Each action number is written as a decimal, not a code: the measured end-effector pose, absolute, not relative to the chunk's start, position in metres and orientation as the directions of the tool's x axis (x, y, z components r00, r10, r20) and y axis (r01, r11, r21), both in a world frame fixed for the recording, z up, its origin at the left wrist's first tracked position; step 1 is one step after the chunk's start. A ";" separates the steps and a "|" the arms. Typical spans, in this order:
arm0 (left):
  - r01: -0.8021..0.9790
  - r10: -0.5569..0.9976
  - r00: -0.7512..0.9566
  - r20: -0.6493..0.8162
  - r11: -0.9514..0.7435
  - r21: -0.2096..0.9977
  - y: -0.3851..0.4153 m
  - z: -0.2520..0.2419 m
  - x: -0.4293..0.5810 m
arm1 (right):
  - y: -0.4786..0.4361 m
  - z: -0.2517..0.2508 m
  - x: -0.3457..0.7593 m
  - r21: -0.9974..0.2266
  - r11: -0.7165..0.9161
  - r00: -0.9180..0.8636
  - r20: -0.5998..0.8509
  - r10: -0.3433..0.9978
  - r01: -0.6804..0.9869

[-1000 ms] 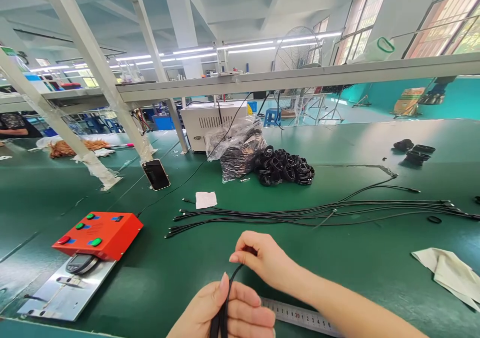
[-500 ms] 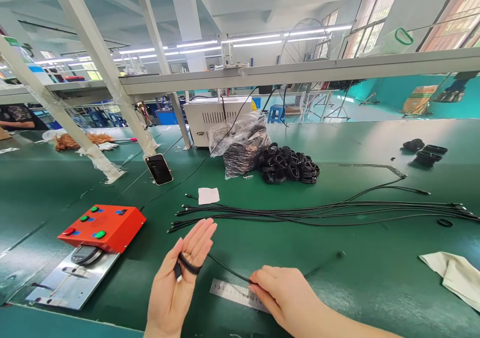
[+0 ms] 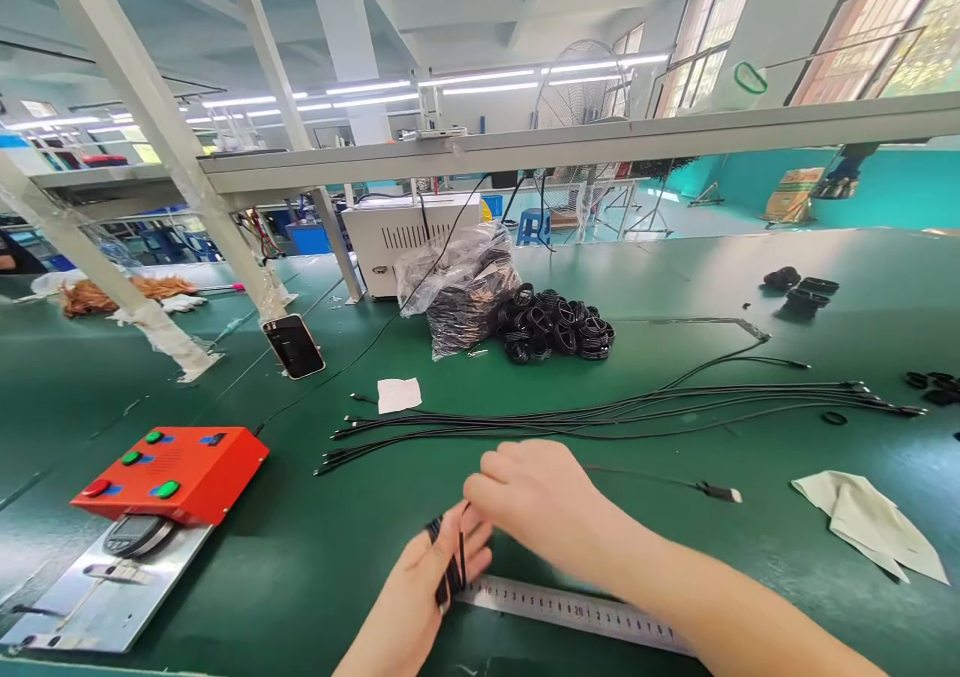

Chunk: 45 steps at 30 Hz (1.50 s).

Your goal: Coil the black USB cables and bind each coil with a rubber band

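My left hand [image 3: 439,572] is held palm up over the green table [image 3: 315,557], with loops of a black cable [image 3: 450,562] wrapped round its fingers. My right hand [image 3: 536,497] is closed in a pinch on the same cable just above the left fingers. The cable's free end with its plug [image 3: 718,492] trails to the right on the table. A steel ruler [image 3: 577,612] lies under both hands near the front edge.
Several straight black cables [image 3: 600,415] lie across the table behind my hands. Coiled cables [image 3: 559,327] and a bagged pile [image 3: 465,297] sit further back. An orange button box [image 3: 169,472], a phone [image 3: 294,345] and a white cloth [image 3: 862,522] surround the work spot.
My right hand rose from the ruler to the left hand's fingers, laying another loop of cable round them. The cable's free end slid closer. The view shifted slightly.
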<state>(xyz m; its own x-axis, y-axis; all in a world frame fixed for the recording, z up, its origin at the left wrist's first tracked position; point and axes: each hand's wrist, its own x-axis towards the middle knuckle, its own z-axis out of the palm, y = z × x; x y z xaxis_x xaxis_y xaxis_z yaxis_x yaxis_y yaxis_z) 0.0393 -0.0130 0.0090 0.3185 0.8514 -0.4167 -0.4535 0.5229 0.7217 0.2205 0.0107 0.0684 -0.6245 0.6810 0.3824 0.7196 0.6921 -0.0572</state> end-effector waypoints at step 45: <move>-0.357 0.884 0.290 -0.366 0.455 0.816 -0.027 0.002 0.043 | 0.001 0.091 0.219 0.037 0.702 -0.678 0.302 0.670 0.711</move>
<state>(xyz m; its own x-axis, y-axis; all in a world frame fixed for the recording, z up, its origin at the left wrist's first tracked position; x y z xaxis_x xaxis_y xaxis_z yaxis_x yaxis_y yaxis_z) 0.0435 -0.0269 0.0022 0.2902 0.8841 -0.3663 -0.3574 0.4552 0.8155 0.2191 0.0006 0.0911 -0.6779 0.6703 0.3019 0.7109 0.7023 0.0373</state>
